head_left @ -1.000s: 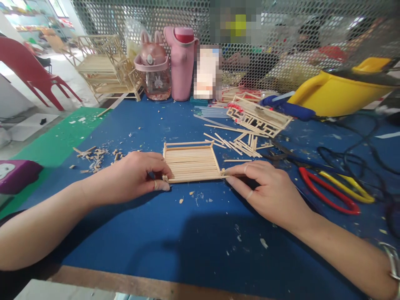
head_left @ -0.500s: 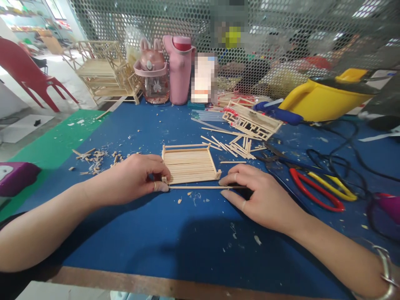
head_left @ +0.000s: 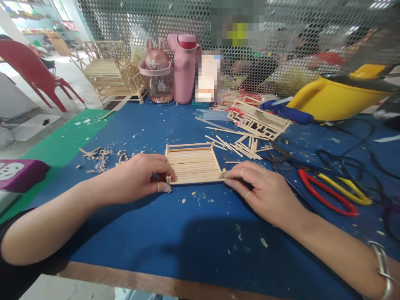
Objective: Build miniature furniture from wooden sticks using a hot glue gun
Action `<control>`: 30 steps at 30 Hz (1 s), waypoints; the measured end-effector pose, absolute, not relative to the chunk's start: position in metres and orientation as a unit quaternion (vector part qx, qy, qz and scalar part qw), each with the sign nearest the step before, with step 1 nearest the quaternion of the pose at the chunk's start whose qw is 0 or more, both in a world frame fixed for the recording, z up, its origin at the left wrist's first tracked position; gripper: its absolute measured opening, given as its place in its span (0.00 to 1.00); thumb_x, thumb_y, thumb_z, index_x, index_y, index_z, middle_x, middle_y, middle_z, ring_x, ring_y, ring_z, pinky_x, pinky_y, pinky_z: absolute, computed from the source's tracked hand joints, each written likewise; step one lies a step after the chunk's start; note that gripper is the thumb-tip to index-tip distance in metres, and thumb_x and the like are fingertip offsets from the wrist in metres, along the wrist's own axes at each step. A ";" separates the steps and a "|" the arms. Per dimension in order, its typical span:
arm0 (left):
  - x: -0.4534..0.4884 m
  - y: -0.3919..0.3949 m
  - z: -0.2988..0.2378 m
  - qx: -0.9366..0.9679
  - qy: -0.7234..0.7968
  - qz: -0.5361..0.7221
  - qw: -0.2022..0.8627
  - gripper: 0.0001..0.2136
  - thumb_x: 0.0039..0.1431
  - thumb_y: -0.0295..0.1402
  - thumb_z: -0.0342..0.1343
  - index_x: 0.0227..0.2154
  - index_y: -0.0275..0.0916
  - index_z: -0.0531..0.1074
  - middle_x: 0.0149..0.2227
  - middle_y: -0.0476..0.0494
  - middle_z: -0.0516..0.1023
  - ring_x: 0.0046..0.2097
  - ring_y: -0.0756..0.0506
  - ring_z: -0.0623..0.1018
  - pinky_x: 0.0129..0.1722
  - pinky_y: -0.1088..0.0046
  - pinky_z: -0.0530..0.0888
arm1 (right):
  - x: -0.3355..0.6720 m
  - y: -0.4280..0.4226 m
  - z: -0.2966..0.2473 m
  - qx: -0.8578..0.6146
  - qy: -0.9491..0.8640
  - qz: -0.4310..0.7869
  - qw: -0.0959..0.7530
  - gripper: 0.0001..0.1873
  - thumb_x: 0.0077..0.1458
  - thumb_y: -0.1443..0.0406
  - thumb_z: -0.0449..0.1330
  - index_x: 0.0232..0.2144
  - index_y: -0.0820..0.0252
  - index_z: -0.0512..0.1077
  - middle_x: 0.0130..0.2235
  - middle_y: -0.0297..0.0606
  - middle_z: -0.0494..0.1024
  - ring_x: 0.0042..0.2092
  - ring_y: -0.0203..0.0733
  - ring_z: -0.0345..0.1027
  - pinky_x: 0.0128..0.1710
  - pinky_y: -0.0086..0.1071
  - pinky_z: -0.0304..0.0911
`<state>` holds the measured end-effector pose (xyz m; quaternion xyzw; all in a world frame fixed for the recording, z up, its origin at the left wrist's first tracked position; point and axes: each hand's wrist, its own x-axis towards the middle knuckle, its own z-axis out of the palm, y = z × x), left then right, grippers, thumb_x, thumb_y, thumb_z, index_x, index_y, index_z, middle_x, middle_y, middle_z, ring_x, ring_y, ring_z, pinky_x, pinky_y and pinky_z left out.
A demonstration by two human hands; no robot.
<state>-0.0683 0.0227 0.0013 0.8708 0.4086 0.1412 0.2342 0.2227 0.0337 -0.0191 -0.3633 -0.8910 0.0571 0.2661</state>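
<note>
A small flat panel of glued wooden sticks (head_left: 193,163) with raised side rails lies on the blue table top (head_left: 175,237). My left hand (head_left: 137,179) is closed, pinching the panel's near-left corner. My right hand (head_left: 265,193) is closed at the near-right corner, its fingertips pressing a thin stick (head_left: 196,182) along the panel's near edge. The stick's right end is hidden under those fingers.
Loose sticks (head_left: 243,146) and a second stick frame (head_left: 259,121) lie behind the panel. Red-and-yellow pliers (head_left: 331,191), cables, a blue glue gun (head_left: 287,111) and a yellow pot (head_left: 340,91) are right. Pink bottles (head_left: 184,68), a stick model (head_left: 106,71) and offcuts (head_left: 100,156) are left.
Half a second ago the thin stick lay on the table just in front of the panel. My right hand has brought it up against the near edge. The left hand stayed put.
</note>
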 end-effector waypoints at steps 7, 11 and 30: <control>-0.066 0.022 0.002 0.869 0.413 0.135 0.237 0.07 0.59 0.34 0.54 0.35 0.38 0.74 0.36 0.45 0.75 0.36 0.49 0.74 0.34 0.75 0.69 | 0.223 0.034 -0.023 -0.355 -0.891 0.030 0.282 0.04 0.57 0.68 0.58 0.34 0.57 0.72 0.36 0.37 0.78 0.40 0.39 0.72 0.43 0.34 0.67; -0.067 0.023 -0.001 0.870 0.413 0.132 0.236 0.07 0.59 0.34 0.54 0.35 0.38 0.74 0.37 0.45 0.75 0.37 0.48 0.74 0.35 0.75 0.69 | 0.222 0.034 -0.022 -0.341 -0.896 0.007 0.285 0.04 0.56 0.68 0.58 0.35 0.58 0.73 0.37 0.39 0.78 0.41 0.39 0.72 0.44 0.34 0.67; 0.029 -0.020 0.029 0.844 0.456 0.167 0.228 0.13 0.64 0.32 0.41 0.30 0.39 0.70 0.31 0.46 0.77 0.33 0.46 0.76 0.34 0.71 0.69 | 0.221 -0.012 0.007 -0.256 -0.900 -0.112 0.333 0.10 0.58 0.72 0.54 0.42 0.67 0.70 0.34 0.44 0.76 0.38 0.43 0.67 0.38 0.37 0.66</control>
